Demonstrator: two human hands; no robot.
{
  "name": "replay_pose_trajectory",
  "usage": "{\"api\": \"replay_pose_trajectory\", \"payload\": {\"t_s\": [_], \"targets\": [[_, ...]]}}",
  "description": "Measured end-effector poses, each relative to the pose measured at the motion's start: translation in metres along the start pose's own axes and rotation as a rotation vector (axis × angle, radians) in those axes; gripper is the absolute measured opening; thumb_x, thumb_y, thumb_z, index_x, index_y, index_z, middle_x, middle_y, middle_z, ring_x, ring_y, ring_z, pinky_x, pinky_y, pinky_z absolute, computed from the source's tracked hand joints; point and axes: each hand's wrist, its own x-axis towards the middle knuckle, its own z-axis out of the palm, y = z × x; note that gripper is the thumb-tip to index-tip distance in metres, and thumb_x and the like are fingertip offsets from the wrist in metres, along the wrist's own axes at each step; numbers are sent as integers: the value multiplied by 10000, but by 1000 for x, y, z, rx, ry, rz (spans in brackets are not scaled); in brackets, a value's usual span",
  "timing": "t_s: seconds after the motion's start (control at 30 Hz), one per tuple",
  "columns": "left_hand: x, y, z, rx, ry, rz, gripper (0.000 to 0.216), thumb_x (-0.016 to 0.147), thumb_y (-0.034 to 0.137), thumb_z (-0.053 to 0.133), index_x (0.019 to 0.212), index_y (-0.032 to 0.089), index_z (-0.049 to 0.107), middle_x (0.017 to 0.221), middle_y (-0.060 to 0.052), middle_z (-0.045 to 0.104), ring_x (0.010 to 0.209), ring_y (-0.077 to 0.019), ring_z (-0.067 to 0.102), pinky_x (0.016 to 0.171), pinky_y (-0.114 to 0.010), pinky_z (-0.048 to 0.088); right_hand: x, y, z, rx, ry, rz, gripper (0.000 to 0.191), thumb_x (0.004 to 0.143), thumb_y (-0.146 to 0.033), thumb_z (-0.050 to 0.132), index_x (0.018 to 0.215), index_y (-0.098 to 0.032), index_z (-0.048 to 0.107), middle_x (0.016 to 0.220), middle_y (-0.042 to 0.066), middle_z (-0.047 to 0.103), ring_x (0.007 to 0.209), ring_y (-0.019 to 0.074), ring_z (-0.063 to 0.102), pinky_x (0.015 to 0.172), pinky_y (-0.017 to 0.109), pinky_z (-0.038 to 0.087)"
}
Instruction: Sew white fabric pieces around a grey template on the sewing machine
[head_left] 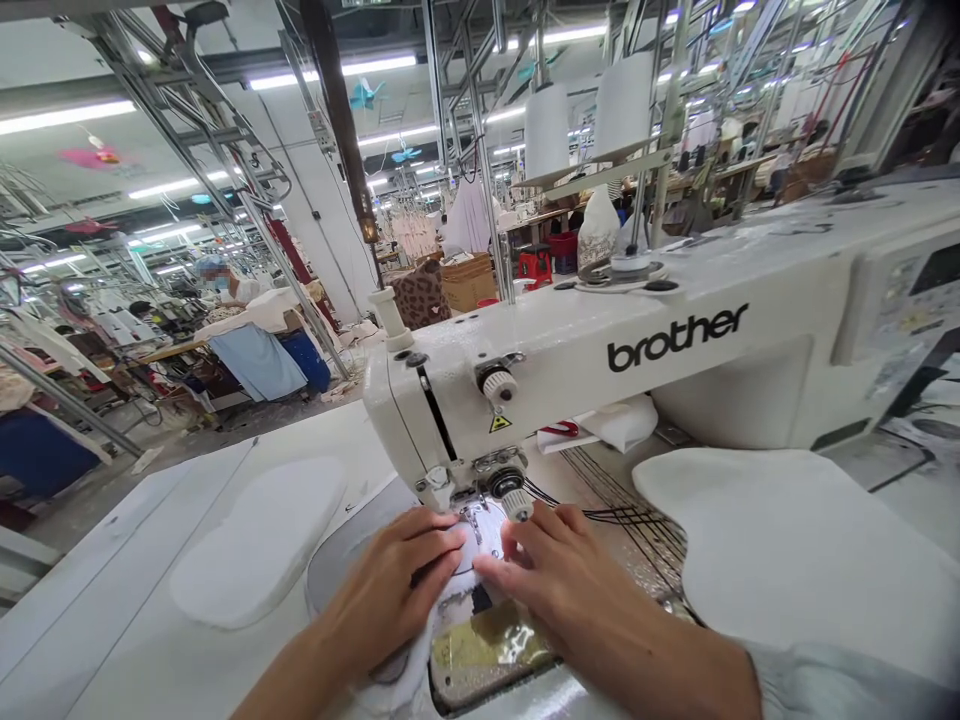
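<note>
Taking the needle as the centre of our clock, out at nine we had a white pad (259, 545) lying alone on the bench (187, 500); whether it had been sewn, we couldn't tell, for no seam showed. Closer in, between eight and nine, there was the piece in work, a grey fabric piece (334, 550), running up towards the needle area. On it, at eight, our left hand (397, 570) lay low, fingers close together and tips pressed down beside the presser foot (474, 525); any pinch was hidden from us. At twelve stood the head of the sewing machine (675, 340), its arm stretching towards two. And at four, our right hand (570, 590), thumb and forefinger nearly together near the foot, though we couldn't say whether they gripped cloth! We judged this piece part-way through, positioned at the foot but not yet released. Finally, at three, a white panel (795, 540) lay apart from both hands, finished or waiting, we couldn't tell.
</note>
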Motion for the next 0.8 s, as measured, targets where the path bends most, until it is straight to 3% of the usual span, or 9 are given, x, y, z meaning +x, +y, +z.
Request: {"api": "replay_pose_trajectory", "payload": {"t_s": [0.17, 0.63, 0.8], "targets": [[-1, -3, -2, -60, -13, 108, 228, 965, 172, 508, 1117, 252, 658, 1190, -26, 678, 1114, -154, 620, 1008, -280, 484, 2, -3, -5, 10, -37, -20, 145, 878, -147, 685, 927, -252, 599, 887, -23, 580, 792, 160, 467, 746, 318, 289], [-7, 11, 13, 123, 130, -16, 211, 963, 168, 476, 1075, 239, 640, 1141, -33, 690, 1055, -188, 653, 942, -338, 536, -2, 0, -1, -8, 92, 4, 325, 808, -50, 664, 1054, -250, 593, 907, -2, 590, 832, 188, 463, 767, 333, 278], [-7, 10, 1, 118, 8, 47, 258, 967, 167, 450, 1141, 248, 621, 1197, -22, 677, 1108, -176, 636, 962, -325, 527, -3, 0, 3, 17, 18, -24, 252, 890, -78, 609, 1061, -260, 577, 935, -10, 576, 832, 176, 465, 787, 330, 282]]}}
